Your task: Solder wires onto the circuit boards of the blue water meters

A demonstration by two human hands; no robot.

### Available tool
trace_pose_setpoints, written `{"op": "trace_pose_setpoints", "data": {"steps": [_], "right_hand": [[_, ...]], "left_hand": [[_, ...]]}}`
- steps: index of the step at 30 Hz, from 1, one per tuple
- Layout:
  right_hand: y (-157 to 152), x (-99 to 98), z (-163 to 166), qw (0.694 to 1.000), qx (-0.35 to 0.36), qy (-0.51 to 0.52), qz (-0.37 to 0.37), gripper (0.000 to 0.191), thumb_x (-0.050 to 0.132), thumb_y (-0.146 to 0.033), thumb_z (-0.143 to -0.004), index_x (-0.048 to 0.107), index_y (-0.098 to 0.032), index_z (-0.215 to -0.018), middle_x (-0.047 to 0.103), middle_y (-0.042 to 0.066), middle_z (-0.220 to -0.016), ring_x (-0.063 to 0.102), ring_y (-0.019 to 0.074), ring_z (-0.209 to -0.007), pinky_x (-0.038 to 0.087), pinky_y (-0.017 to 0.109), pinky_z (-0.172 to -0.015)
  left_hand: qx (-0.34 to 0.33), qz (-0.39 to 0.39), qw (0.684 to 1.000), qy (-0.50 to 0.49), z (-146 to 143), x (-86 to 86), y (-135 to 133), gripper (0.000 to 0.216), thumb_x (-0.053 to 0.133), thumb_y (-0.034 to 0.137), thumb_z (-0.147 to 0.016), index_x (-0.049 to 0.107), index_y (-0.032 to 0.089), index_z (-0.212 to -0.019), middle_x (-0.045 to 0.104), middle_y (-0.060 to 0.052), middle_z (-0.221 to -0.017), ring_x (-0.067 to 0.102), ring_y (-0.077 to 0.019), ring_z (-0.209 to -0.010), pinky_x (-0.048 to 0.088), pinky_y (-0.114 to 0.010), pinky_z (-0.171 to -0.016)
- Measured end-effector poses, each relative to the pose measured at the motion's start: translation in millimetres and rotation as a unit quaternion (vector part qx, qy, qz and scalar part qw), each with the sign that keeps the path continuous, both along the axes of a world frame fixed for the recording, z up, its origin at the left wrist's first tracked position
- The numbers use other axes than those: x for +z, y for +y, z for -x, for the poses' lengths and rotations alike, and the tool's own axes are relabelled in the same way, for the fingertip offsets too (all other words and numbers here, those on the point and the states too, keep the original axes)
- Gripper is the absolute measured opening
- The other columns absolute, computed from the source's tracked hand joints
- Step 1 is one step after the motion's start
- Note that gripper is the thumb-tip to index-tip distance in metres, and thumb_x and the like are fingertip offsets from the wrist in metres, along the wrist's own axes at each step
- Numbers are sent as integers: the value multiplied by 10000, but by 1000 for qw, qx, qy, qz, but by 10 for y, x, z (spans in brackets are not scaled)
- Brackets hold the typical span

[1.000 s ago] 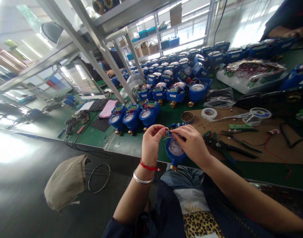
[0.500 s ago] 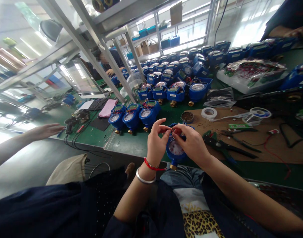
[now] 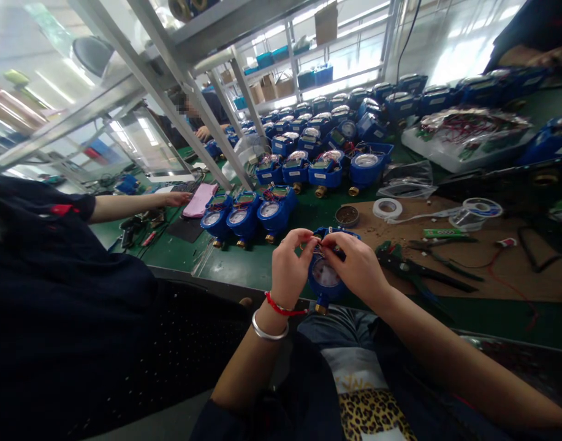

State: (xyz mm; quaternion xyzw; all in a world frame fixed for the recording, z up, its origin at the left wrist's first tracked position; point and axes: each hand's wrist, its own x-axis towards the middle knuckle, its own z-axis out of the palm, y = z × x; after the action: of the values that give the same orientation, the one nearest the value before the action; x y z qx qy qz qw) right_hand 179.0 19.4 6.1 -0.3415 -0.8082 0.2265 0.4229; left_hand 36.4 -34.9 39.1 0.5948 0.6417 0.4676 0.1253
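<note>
A blue water meter [image 3: 325, 278] with a round dial and a brass fitting stands at the near edge of the green bench [image 3: 244, 263]. Both my hands sit over its top. My left hand [image 3: 290, 266] pinches thin wires there with its fingertips, and a red cord and a silver bangle ring its wrist. My right hand [image 3: 361, 266] pinches the same wires from the other side, covering part of the meter's housing. The wires themselves are mostly hidden between my fingers.
Three blue meters [image 3: 244, 214] stand just beyond, with several more rows [image 3: 326, 159] behind. Tape roll [image 3: 388, 209], small tin [image 3: 347, 216], solder spool [image 3: 482, 209] and pliers [image 3: 418, 269] lie to the right. A person in dark clothing [image 3: 55, 294] leans in at left, their hand [image 3: 177, 198] near a pink cloth [image 3: 200, 200].
A person in dark clothing has moved in from the left and reached across to the bench by the pink cloth. My hands have dropped slightly onto the meter's top.
</note>
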Motion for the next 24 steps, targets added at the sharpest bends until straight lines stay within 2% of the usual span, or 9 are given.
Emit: {"op": "trace_pose_setpoints", "data": {"steps": [3, 6, 9, 14, 18, 21, 24], "right_hand": [[3, 15, 2, 1000, 4, -3, -13, 44, 577, -188, -887, 589, -194, -929, 642, 33, -885, 598, 191, -843, 459, 316, -788], [11, 62, 10, 999, 13, -14, -33, 50, 585, -210, -888, 600, -187, -929, 633, 40, -869, 586, 198, -835, 462, 330, -788], [44, 99, 8, 998, 21, -23, -57, 58, 571, -218, -902, 615, -181, -907, 631, 56, -897, 580, 206, -866, 469, 341, -812], [112, 96, -53, 992, 32, -77, -91, 51, 611, -206, -876, 650, -175, -863, 627, 79, -988, 572, 229, -936, 467, 374, -872], [113, 130, -69, 993, 47, -77, -83, 128, 609, -219, -880, 645, -178, -996, 628, 75, -1044, 569, 228, -988, 456, 379, -909], [113, 156, -45, 992, 68, -61, -92, 65, 578, -212, -903, 630, -181, -926, 644, 56, -985, 581, 204, -930, 455, 356, -888], [125, 152, -37, 990, 67, -61, -109, 98, 559, -211, -917, 621, -187, -846, 641, 47, -908, 575, 195, -867, 455, 341, -839]], "left_hand": [[-2, -15, 1000, 11, 19, 5, -3, 77, 575, 253, -905, 636, 208, -915, 711, -20, -943, 660, -155, -897, 493, -283, -818], [-28, -34, 999, 32, 21, 18, -3, 73, 567, 205, -903, 640, 205, -895, 685, -37, -1084, 626, -168, -1022, 470, -315, -913], [-25, -47, 997, 60, 4, 41, -9, 64, 572, 175, -892, 629, 195, -872, 652, -57, -1150, 594, -184, -1085, 449, -351, -966], [-13, -58, 996, 71, -5, 37, -33, 61, 552, 179, -907, 603, 188, -873, 637, -66, -1158, 577, -177, -1098, 445, -350, -974], [-17, -53, 996, 69, -7, 36, -41, 65, 547, 169, -905, 599, 190, -871, 636, -64, -1151, 574, -180, -1101, 444, -350, -971], [-24, -52, 996, 70, -22, 65, -45, 79, 543, 155, -899, 604, 190, -865, 633, -70, -1160, 570, -189, -1113, 442, -362, -978], [-37, -38, 997, 58, -21, 94, -53, 81, 558, 153, -884, 609, 191, -834, 635, -71, -1160, 573, -198, -1111, 439, -375, -983]]}}
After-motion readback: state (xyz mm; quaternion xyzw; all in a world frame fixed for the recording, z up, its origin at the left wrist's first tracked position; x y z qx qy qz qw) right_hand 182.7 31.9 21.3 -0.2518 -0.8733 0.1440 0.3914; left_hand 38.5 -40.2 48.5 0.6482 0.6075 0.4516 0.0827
